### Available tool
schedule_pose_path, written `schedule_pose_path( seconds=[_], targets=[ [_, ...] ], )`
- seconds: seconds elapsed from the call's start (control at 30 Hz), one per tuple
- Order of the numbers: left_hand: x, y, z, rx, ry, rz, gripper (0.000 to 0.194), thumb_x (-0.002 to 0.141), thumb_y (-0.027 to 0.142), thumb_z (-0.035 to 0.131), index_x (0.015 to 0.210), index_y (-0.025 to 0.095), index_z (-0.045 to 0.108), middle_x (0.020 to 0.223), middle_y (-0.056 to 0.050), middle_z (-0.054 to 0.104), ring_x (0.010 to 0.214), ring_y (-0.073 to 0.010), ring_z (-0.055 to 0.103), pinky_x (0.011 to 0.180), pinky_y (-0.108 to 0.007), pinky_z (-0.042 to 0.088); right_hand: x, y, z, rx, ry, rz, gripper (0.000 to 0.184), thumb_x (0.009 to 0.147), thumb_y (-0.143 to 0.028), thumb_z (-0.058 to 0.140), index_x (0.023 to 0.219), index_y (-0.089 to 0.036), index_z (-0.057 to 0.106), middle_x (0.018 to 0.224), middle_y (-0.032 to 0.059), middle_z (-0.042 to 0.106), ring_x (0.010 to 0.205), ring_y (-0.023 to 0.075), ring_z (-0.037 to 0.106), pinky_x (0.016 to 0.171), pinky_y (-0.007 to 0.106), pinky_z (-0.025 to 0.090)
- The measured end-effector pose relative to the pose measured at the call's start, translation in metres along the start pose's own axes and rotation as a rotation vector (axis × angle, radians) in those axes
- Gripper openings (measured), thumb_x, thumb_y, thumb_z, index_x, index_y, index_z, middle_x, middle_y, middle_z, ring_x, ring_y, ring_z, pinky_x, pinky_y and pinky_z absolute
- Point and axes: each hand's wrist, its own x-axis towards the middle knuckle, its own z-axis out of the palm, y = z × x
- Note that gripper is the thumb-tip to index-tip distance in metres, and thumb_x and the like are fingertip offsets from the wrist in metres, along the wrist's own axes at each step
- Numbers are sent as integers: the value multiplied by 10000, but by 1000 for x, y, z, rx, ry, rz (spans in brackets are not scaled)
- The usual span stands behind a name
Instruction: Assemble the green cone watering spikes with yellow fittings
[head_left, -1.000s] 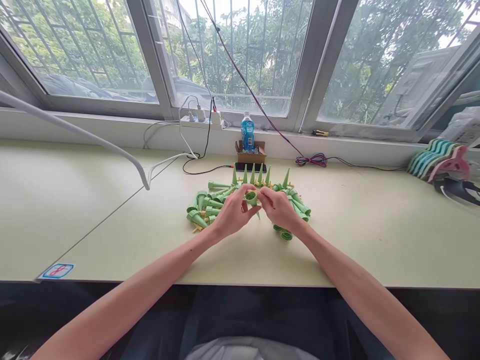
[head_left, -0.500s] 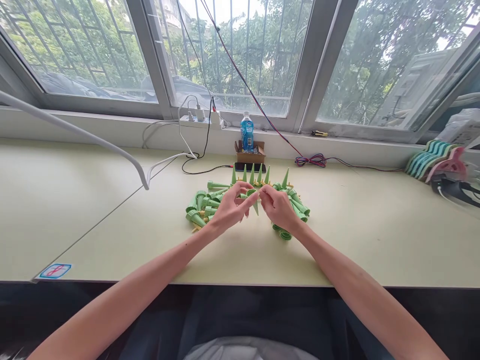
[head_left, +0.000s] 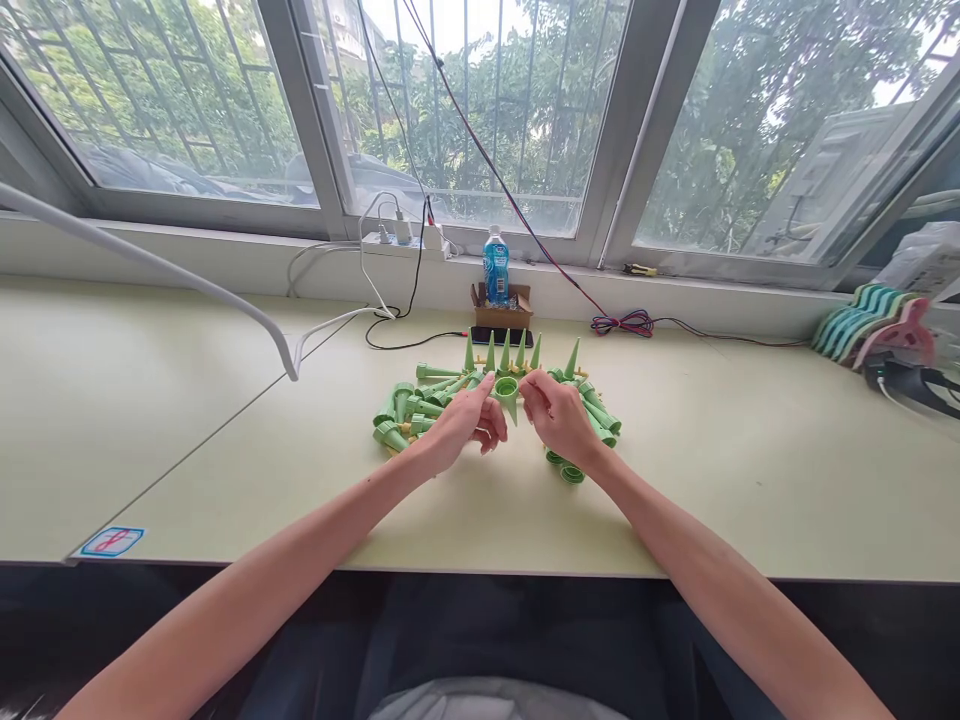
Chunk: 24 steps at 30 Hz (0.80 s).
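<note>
A green hollow plastic spike, probably a plant watering spike, is up between my hands, its round mouth facing me and its point down. My right hand is closed in a pinch at the spike's right edge; the exact grip is hidden by the fingers. My left hand is just left of the spike, thumb raised apart from the loosely bent fingers, with nothing seen in it. Several green spikes with yellow fittings lie in a pile beyond my left hand. More spikes lie past my right hand, and several upright spikes stand behind.
A dark phone lies behind the spikes, before a small cardboard box with a blue bottle. Coiled red-black wire lies right of it. A white cable crosses the left side. Hangers are at far right.
My left hand has let go of the spike, its fingers dropping lower and opening from the thumb. The spike's mouth now faces me more, and my right hand has stayed put.
</note>
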Motion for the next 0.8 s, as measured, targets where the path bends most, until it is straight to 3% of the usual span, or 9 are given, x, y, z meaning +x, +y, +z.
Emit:
schedule_pose_path(
  seconds=[0.13, 0.3, 0.53, 0.8],
  targets=[
    [1, -1, -1, -51, -123, -97, 764, 868, 728, 297, 562, 122, 646, 640, -141, 668, 469, -134, 515, 429, -249, 403, -1, -1, 0, 22, -26, -6, 285, 991, -394, 349, 808, -211, 467, 588, -29, 502, 503, 110, 425, 568, 239, 353],
    [-1, 0, -2, -104, -202, -102, 745, 862, 728, 325, 690, 113, 709, 827, -170, 715, 513, -133, 539, 448, -246, 411, -2, 0, -1, 43, -44, -5, 269, 988, -382, 357, 812, -212, 467, 590, -29, 502, 511, 112, 429, 573, 237, 360],
    [-6, 6, 0, -82, -205, -107, 684, 848, 721, 373, 762, 133, 710, 1023, -174, 707, 561, -139, 550, 482, -259, 450, -1, 2, -2, 55, -51, 1, 267, 984, -390, 358, 822, -213, 475, 597, -29, 501, 510, 111, 422, 564, 235, 367],
    [-4, 4, -3, -96, -188, -107, 619, 841, 698, 431, 792, 144, 702, 944, -157, 709, 570, -149, 568, 470, -260, 455, 0, 3, -2, 56, -65, 5, 274, 983, -405, 362, 826, -212, 477, 589, -32, 487, 512, 112, 401, 568, 238, 361]
  ],
)
